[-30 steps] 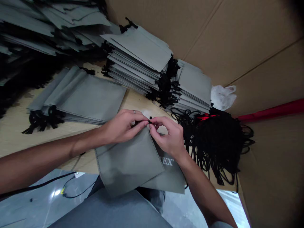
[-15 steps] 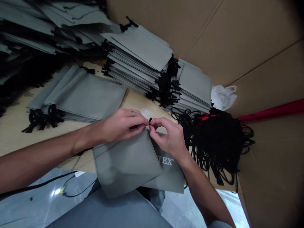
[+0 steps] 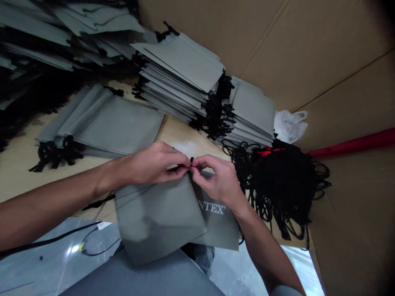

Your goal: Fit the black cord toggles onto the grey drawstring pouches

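Observation:
My left hand (image 3: pixel 166 162) and my right hand (image 3: pixel 217 176) meet fingertip to fingertip, both closed in a pinch. Between them is a black drawstring cord (image 3: pixel 191 159), its short end poking up above the fingers. The cord comes from the top corner of a grey fabric pouch (image 3: pixel 160 222) with a stitched edge, hanging below my hands past the table's front edge. Under it on the right lies another grey pouch (image 3: pixel 219 230) with white lettering ending in "NTEX". My fingers hide most of the cord where they pinch it.
Several grey pouches with knotted black cords (image 3: pixel 120 123) lie at left. Taller stacks (image 3: pixel 185 61) (image 3: pixel 253 102) stand behind, near a cardboard wall (image 3: pixel 308 49). A heap of black cords (image 3: pixel 284 185) sits at right, beside a white plastic bag (image 3: pixel 290 125) and a red strap (image 3: pixel 354 144).
Both hands have shifted slightly left and down, still pinching the cord. The pouch under them has moved a little left, so more of the lettering shows.

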A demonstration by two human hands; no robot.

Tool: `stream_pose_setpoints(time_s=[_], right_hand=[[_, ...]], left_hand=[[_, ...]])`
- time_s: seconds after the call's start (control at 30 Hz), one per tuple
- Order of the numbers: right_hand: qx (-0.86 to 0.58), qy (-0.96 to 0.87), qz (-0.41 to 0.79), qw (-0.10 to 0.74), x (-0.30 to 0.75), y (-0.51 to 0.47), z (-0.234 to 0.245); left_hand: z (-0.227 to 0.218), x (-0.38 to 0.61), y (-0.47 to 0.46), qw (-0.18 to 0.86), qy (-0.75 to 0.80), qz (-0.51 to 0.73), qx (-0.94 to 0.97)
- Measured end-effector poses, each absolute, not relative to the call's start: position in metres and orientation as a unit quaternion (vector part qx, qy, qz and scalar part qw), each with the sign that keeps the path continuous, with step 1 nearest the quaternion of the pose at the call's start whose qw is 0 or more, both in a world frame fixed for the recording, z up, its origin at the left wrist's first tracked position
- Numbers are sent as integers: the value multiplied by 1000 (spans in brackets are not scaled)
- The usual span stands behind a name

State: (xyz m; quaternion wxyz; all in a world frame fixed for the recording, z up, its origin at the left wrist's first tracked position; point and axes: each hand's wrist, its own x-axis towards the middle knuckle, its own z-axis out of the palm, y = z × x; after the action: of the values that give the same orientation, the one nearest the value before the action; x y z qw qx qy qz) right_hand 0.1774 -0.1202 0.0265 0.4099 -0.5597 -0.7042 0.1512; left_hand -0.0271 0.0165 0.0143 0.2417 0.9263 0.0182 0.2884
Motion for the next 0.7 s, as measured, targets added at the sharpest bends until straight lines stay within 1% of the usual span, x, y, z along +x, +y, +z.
stream_pose_setpoints(time_s=[0.13, 0.33, 0.53, 0.7], right_hand=[[-563, -697, 173, 408, 177, -121, 27], [-574, -668, 221, 419, 175, -121, 26], [-574, -595, 306, 472, 173, -121, 20], [-571, -532, 371, 502, 169, -117, 21]], left_hand=[[18, -27, 15, 242, 22, 280, 929], [21, -24, 9, 315, 45, 308, 896], [26, -24, 4, 313, 64, 339, 885], [23, -24, 5, 349, 85, 333, 872]])
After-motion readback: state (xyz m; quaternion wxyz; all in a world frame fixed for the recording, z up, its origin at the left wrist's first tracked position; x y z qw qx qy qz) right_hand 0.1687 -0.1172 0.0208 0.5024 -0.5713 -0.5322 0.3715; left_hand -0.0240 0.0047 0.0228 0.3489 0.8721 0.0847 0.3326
